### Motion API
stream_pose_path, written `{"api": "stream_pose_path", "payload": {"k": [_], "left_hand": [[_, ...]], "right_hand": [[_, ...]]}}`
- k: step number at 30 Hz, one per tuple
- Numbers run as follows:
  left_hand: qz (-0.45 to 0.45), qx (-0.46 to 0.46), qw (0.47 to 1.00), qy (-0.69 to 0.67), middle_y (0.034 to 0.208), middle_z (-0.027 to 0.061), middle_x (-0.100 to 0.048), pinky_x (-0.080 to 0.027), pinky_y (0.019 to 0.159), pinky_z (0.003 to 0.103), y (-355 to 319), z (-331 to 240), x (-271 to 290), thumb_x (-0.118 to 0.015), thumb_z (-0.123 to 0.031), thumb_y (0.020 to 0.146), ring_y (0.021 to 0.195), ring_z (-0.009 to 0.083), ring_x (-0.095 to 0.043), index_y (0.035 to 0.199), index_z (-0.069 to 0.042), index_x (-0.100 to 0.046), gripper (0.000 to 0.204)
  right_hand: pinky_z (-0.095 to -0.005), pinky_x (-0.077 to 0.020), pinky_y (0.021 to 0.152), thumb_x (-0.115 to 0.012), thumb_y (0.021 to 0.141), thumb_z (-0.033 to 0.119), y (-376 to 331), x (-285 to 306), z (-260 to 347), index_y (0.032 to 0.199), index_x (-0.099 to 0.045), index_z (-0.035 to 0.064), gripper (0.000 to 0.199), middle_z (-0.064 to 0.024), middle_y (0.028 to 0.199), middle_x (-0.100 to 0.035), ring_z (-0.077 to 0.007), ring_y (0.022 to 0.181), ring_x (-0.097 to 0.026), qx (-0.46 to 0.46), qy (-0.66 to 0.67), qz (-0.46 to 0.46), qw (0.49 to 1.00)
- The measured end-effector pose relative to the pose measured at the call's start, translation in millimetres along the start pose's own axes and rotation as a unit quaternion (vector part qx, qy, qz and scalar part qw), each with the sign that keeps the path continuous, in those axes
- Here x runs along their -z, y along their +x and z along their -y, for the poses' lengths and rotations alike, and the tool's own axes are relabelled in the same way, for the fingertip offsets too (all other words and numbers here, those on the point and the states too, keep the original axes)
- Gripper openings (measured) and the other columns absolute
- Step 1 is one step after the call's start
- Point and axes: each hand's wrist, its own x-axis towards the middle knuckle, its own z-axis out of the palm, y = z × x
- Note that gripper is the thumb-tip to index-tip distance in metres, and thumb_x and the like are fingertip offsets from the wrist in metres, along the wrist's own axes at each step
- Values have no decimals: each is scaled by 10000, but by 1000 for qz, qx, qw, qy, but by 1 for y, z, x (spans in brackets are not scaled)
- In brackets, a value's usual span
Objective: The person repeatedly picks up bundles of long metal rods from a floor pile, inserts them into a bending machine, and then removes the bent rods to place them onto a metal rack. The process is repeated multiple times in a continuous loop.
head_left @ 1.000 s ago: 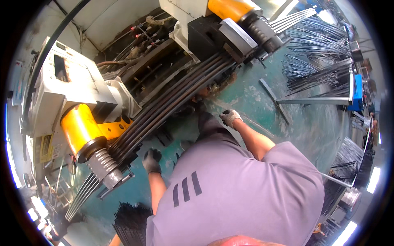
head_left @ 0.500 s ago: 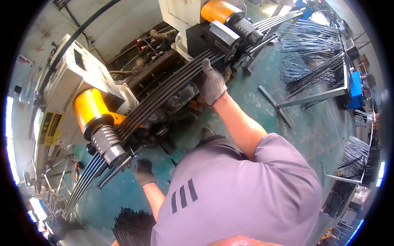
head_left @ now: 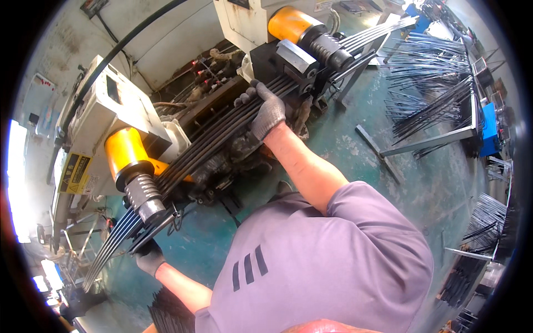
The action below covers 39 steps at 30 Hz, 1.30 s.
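A bundle of long dark metal rods (head_left: 219, 126) runs slantwise through a machine, from lower left to upper right. Over the rods near the right machine head lies my right hand (head_left: 268, 112), in a grey glove, its fingers curled around them. My left hand (head_left: 149, 259), also gloved, is at the underside of a short dark bar (head_left: 152, 233) below the left head; its fingers are mostly hidden there. The left head has a yellow cylinder (head_left: 126, 151) with a black spring-like end (head_left: 145, 198). A matching yellow cylinder (head_left: 292, 23) sits on the right head.
A metal rack (head_left: 430, 141) with many loose rods (head_left: 427, 61) stands on the green floor at right. Another stack of dark rods (head_left: 169, 312) is close to my left forearm. A black hose (head_left: 114, 53) arches over the machine's left side.
My left hand has moved left and down to the short bar under the left head. My right hand has shifted left along the rods, and its fingers now reach over them.
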Motion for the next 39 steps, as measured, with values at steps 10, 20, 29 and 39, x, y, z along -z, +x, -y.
{"api": "stream_pose_path", "payload": {"k": [10,20,29,39], "left_hand": [[-61,-354,700,616,1132,266,-816,-623,944,445,19,-145,-7,-763,-345,1002,1055,360,-809,1183,57,-813,443],[4,-485,638,598,1530,280,-608,-564,1069,427,64,-264,-7,-593,-163,1062,1304,378,-686,1570,-53,-584,520],[79,-489,736,461,1486,188,-685,-530,1169,422,58,-387,-149,-497,-127,1112,1342,304,-668,1618,-63,-564,514],[182,-334,865,328,1494,139,-706,-457,1256,481,-36,-385,-273,-561,-334,1141,1439,284,-641,1545,-103,-665,476]], "right_hand": [[-468,-569,775,-612,1143,194,-3,-3,0,1213,-640,60,153,-30,826,-594,-232,729,-585,7,1,-15,1000],[-463,-550,804,-598,1142,185,-2,-2,-1,1252,-620,56,171,-37,845,-578,-234,757,-569,9,-3,-14,1000],[-453,-563,763,-627,1133,160,-1,-1,0,1229,-622,52,144,-33,833,-582,-222,724,-577,3,14,-21,1000],[-450,-568,763,-615,1144,161,-3,-1,0,1248,-614,55,148,-27,843,-579,-212,727,-569,2,13,-13,1000]]}}
